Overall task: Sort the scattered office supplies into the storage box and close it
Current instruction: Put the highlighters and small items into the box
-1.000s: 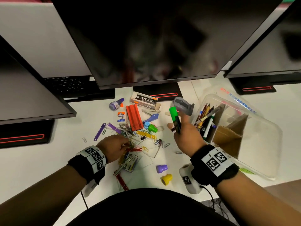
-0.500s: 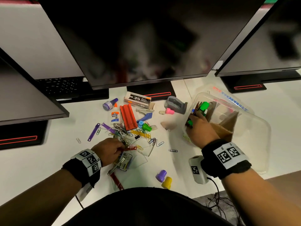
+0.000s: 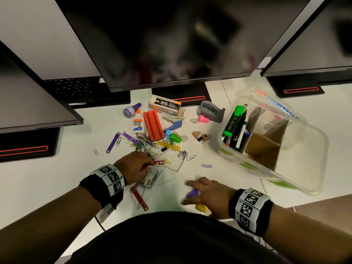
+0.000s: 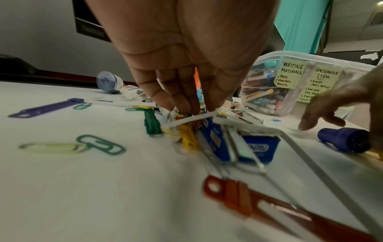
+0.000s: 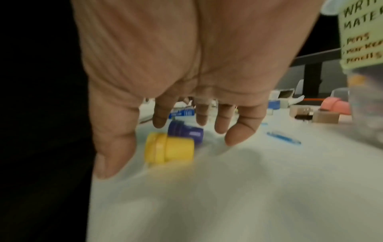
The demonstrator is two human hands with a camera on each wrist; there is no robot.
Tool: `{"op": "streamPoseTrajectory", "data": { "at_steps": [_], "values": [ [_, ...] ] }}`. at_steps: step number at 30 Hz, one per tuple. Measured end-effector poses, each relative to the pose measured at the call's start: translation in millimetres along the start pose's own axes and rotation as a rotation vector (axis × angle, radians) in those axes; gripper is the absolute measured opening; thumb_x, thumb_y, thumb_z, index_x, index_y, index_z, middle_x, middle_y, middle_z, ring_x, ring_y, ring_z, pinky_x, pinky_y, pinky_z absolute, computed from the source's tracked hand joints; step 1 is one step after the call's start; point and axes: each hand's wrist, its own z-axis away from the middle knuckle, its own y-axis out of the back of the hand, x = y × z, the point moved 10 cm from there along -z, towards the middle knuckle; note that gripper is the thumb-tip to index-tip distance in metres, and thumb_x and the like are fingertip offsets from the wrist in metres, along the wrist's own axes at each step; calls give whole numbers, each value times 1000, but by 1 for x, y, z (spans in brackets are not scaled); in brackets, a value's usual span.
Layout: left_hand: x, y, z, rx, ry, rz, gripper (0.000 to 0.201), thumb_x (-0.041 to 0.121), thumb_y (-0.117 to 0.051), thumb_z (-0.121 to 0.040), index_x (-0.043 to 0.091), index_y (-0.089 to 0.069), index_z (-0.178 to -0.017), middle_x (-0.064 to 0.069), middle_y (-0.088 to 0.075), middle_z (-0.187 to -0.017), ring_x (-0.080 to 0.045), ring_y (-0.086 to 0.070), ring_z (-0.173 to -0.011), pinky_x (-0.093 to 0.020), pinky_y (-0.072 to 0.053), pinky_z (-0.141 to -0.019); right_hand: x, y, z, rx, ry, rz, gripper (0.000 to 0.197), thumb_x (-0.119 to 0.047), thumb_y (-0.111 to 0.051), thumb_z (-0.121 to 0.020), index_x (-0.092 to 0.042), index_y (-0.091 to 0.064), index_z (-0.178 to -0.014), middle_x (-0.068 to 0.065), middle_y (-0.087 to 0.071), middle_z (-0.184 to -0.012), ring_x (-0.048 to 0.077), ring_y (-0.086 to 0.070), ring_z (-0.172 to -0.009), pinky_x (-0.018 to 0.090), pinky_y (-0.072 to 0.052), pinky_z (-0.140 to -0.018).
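Note:
Paper clips and plastic fasteners lie in a heap mid-desk. My left hand reaches down into it, thumb and fingers pinching together on clips and a thin strip. My right hand hovers near the desk's front edge with fingers spread over a purple cap and a yellow cap, holding neither. The clear storage box stands open at the right. A green highlighter lies with pens in its left compartment, and cardboard dividers split the others.
Three monitors overhang the back of the desk. A staple box, glue bottle, red staple strip, grey tape dispenser and pink eraser lie behind the heap. A red fastener lies near my body.
My right hand carried the green highlighter into the box, let it go, and came back to the front over the two caps. My left hand stayed at the heap.

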Motion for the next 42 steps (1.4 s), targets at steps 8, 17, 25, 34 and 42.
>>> {"op": "streamPoseTrajectory", "data": {
  "at_steps": [8,17,25,34,42],
  "values": [
    [-17,3,18,-9,72,-9,31,22,-52,-91,21,-57,-122,0,-57,-125,-16,-47,-121,-25,-36,-102,3,3,-14,168,-13,-165,51,-7,-52,-82,-31,-53,-128,10,-25,-153,34,-29,-133,45,-35,-110],
    [3,26,5,36,39,-12,29,23,-51,-92,22,-60,-119,3,-58,-127,-14,-49,-120,-26,-38,-103,46,35,-45,237,-331,-315,38,-14,-42,-91,-23,-43,-127,14,-33,-135,33,-52,-108,33,-43,-88],
    [81,46,-62,29,-100,-86,32,23,-46,-92,23,-57,-122,1,-54,-131,-18,-47,-123,-27,-36,-104,52,98,15,483,-349,-492,35,-1,-42,-86,-23,-46,-113,7,-44,-101,29,-50,-76,30,-40,-68],
    [140,16,-137,-45,-101,-182,57,-5,-49,-79,25,-49,-128,-5,-48,-129,-25,-46,-123,-40,-43,-103,111,118,131,779,-506,-634,29,-3,-53,-84,-29,-42,-90,5,-58,-94,24,-54,-82,28,-41,-72],
    [141,-18,-155,-249,-127,-452,63,14,-51,-92,32,-22,-145,-3,-13,-157,-27,-16,-144,-44,-29,-113,151,79,158,731,-737,-651,26,-13,-60,-85,-18,-55,-111,8,-67,-100,30,-61,-91,28,-45,-74]
  ]
}}
